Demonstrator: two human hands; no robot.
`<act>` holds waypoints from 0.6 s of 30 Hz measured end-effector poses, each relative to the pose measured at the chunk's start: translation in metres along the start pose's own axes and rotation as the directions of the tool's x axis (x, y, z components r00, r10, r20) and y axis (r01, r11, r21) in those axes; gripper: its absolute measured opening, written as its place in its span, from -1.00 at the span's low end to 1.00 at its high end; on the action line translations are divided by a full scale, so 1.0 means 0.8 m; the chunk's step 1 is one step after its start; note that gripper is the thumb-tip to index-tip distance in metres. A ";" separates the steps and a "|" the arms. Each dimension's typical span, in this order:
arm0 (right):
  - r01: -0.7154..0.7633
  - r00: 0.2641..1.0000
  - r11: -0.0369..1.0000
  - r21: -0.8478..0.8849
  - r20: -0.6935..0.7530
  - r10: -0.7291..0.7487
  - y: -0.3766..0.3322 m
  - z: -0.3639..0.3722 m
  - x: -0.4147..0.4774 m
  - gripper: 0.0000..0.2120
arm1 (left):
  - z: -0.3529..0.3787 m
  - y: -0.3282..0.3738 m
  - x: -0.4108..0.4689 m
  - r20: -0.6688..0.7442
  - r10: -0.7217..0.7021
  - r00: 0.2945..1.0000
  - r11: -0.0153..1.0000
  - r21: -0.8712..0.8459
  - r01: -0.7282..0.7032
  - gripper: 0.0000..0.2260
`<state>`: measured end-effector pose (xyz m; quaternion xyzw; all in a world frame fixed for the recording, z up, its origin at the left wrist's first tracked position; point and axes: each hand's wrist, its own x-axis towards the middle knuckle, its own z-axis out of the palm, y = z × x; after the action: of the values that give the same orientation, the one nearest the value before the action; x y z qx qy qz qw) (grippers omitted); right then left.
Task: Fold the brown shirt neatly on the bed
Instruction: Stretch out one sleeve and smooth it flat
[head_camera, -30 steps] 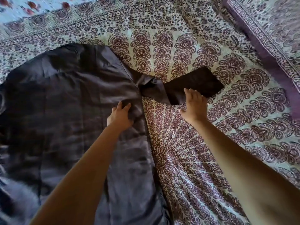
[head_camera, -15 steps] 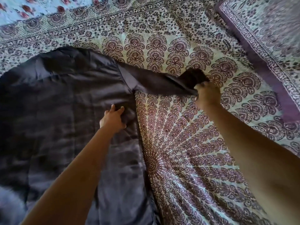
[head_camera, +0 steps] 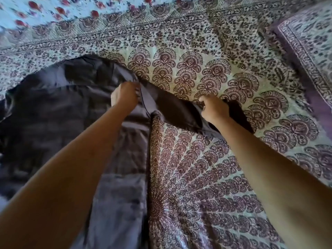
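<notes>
The brown shirt (head_camera: 59, 112) lies spread flat on the left half of the patterned bed cover (head_camera: 197, 177). Its right sleeve (head_camera: 176, 108) stretches out to the right over the cover. My left hand (head_camera: 124, 96) grips the fabric at the shoulder seam where the sleeve joins the body. My right hand (head_camera: 213, 108) pinches the sleeve near its outer end and holds it slightly lifted; a dark shadow lies under it. The shirt's lower part runs out of view at the bottom left.
A pillow (head_camera: 309, 51) in matching purple print sits at the upper right. A light cloth with red flowers (head_camera: 53, 11) lies along the far edge of the bed. Patterned cover stretches to the right of the shirt.
My left hand has moved up from the shirt's side to the shoulder seam and taken hold there. My right hand keeps its hold on the sleeve, which now sags a little.
</notes>
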<state>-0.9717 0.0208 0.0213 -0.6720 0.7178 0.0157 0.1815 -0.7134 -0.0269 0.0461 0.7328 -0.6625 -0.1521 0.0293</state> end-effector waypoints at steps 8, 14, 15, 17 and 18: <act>-0.077 0.997 0.985 0.158 0.037 0.072 0.022 -0.004 0.056 -0.90 | 0.015 -0.013 0.107 0.201 0.139 0.970 0.980 0.113 -0.164 -0.42; -0.148 0.755 0.890 0.432 -0.532 0.384 0.070 -0.033 0.075 -0.82 | 0.046 -0.035 0.099 0.099 0.110 0.989 0.985 0.124 -0.122 -0.38; -0.168 0.750 0.893 0.417 -0.534 0.390 0.072 -0.030 0.077 -0.79 | 0.050 -0.040 0.096 0.120 0.094 0.988 0.983 0.146 -0.111 -0.37; -0.186 0.757 0.899 0.396 -0.526 0.388 0.066 -0.018 0.079 -0.75 | 0.056 -0.049 0.095 0.152 0.062 0.986 0.983 0.161 -0.086 -0.38; -0.183 0.768 0.912 0.368 -0.525 0.366 0.058 -0.012 0.080 -0.73 | 0.058 -0.052 0.097 0.132 0.053 0.990 0.987 0.145 -0.072 -0.39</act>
<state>-1.0207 -0.0388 0.0023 -0.4953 0.8238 -0.2719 0.0462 -0.6795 -0.0905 -0.0225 0.7007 -0.6951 -0.1477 -0.0635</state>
